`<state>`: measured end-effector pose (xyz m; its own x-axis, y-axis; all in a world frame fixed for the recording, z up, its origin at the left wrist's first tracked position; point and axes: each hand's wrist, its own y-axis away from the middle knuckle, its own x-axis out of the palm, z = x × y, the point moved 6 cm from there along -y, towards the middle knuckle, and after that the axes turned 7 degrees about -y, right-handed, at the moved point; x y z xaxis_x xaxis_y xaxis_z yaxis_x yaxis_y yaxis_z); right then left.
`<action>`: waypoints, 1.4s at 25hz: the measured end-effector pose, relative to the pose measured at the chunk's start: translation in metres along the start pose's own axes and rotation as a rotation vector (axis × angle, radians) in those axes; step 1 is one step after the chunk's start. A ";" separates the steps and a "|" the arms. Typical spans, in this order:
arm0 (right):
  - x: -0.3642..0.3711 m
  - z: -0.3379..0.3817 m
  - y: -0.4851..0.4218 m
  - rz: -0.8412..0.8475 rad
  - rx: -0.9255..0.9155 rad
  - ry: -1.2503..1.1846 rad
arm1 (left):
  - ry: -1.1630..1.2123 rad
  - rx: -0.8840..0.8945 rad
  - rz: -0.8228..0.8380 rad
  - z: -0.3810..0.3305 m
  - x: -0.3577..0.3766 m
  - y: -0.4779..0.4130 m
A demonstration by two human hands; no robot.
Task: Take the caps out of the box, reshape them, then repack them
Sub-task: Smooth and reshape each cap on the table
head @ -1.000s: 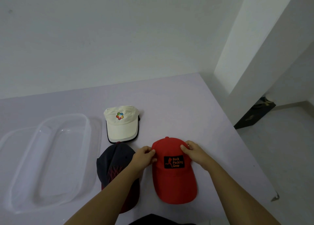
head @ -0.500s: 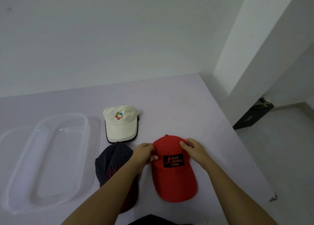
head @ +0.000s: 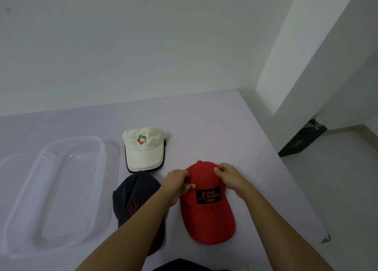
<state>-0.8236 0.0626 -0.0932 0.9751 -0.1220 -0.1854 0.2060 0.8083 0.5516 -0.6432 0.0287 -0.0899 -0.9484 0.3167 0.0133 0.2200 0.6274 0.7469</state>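
On the crown of the red cap (head: 206,215), both hands now sit a little higher than a moment ago. It is a small change, but it shows the step in hand. The cap lies on the table with its brim toward the person and its black patch facing up. The left hand (head: 176,183) grips the left side of the crown, with the fingers curled on the fabric and the thumb now pressed on the front panel just above the patch. The right hand (head: 230,175) grips the right side near the top, with its fingers curled over the cloth. I judge that the red cap is being reshaped, so its repacking is not yet begun.

The white wall (head: 143,45) stands well beyond the red cap. The pale lilac table (head: 225,127) carries it, and the table edge runs to its right with the grey floor (head: 337,178) past that. The clear plastic box (head: 101,146) stands well to the left of the red cap and holds no cap. A dark cap (head: 137,191) with red stitching lies just left of it, partly under the left forearm. A white cap (head: 143,154) with a coloured logo lies beyond it and to the left — a dark edge shows under its brim, and I cannot tell what that is. A dark object (head: 302,139) sits on the floor far to the right.
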 end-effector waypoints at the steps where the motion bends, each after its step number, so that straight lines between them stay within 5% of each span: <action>1: 0.004 0.002 0.003 0.029 0.004 -0.045 | 0.035 0.004 0.037 -0.002 0.004 0.002; 9: 0.011 -0.001 0.004 0.113 -0.008 -0.014 | -0.085 0.028 0.122 0.000 0.010 0.003; 14: -0.007 0.013 0.001 -0.209 -0.191 0.411 | -0.352 0.170 -0.071 -0.013 0.000 -0.003; 18: -0.022 0.001 0.002 -0.126 -0.155 0.187 | -0.457 0.200 -0.110 -0.016 -0.011 -0.010; 21: -0.026 -0.006 0.003 -0.076 -0.210 0.323 | -0.555 0.240 -0.142 -0.015 -0.019 -0.014; 30: -0.044 -0.001 0.001 -0.340 -0.218 0.322 | -0.698 0.447 -0.211 -0.048 -0.037 0.008; 35: 0.019 0.047 0.021 -0.454 -0.497 0.217 | -0.615 0.477 -0.425 -0.070 -0.114 0.031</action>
<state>-0.7968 0.0502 -0.0463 0.7526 -0.4339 -0.4953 0.4761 0.8782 -0.0458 -0.5444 -0.0378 -0.0213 -0.7112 0.2291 -0.6646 0.0787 0.9654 0.2486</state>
